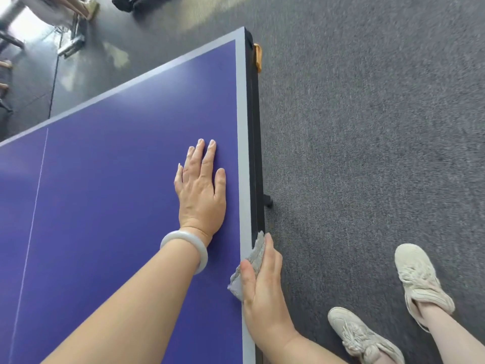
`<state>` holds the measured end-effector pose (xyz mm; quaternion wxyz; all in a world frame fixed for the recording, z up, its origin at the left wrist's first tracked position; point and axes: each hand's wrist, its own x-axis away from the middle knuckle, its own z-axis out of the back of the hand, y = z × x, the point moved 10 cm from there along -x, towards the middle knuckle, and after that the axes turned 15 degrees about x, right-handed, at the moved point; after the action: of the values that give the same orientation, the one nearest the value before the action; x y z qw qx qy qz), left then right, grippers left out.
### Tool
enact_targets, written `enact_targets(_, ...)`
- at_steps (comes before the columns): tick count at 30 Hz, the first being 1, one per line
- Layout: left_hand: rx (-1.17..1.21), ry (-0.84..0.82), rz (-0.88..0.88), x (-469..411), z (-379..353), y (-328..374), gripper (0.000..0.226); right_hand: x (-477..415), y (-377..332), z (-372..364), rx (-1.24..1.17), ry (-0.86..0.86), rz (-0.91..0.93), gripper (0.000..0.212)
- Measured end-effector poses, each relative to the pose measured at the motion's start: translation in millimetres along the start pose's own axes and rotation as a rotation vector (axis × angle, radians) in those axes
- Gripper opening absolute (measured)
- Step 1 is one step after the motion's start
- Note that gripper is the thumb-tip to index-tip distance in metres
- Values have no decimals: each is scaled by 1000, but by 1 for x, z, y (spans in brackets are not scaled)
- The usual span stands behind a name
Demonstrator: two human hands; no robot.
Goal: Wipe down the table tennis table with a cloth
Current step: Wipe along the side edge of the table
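Blue table tennis table (105, 179) fills the left of the frame. At its right edge, lower centre, the right hand (262, 285) pinches a crumpled grey cloth (256, 253) over the rim (thumb on top, fingers down the side). The left hand (202, 190), with a white bangle (183, 234) at its wrist, lies flat on the top, fingers straight.

Single head-worn wide-angle cam, looking forward and steeply down across the table tennis table (118, 206) corner. Horizon rolled, so the table edge runs near vertical. Close range: left hand (202, 195) mid-frame, right hand (262, 285) holding the cloth (256, 254) low. Carpet (367, 127) and shoes (420, 279) fill the right side.
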<state>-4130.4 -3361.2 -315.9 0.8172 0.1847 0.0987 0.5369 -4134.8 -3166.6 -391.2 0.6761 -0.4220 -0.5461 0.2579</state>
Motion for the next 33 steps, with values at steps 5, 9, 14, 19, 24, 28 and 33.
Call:
enact_targets(5, 9, 6, 1, 1, 1, 1, 57, -87, -51, 32, 44, 139, 47, 75)
enact_targets(9, 24, 7, -7, 1, 1, -1, 56, -152, -90, 57, -10, 191, 72, 70)
enact_targets(14, 30, 2, -12, 1, 2, -1, 56, -81, -77, 42, -11, 187, 300, 68)
enact_targets(19, 46, 4, -24, 0, 2, -3, 58, -139, -102, 57, 7, 161, 308, 65)
enact_targets(24, 26, -4, -21, 0, 2, -2, 57, -248, -163, 93, 35, 143, 233, 66)
enact_targets(28, 30, -9, -17, 0, 2, -2, 57, -225, -154, 86, 51, 192, 249, 68)
enact_targets(33, 29, -14, -25, -2, 1, -1, 55, -226, -154, 84, 150, 246, 286, 67)
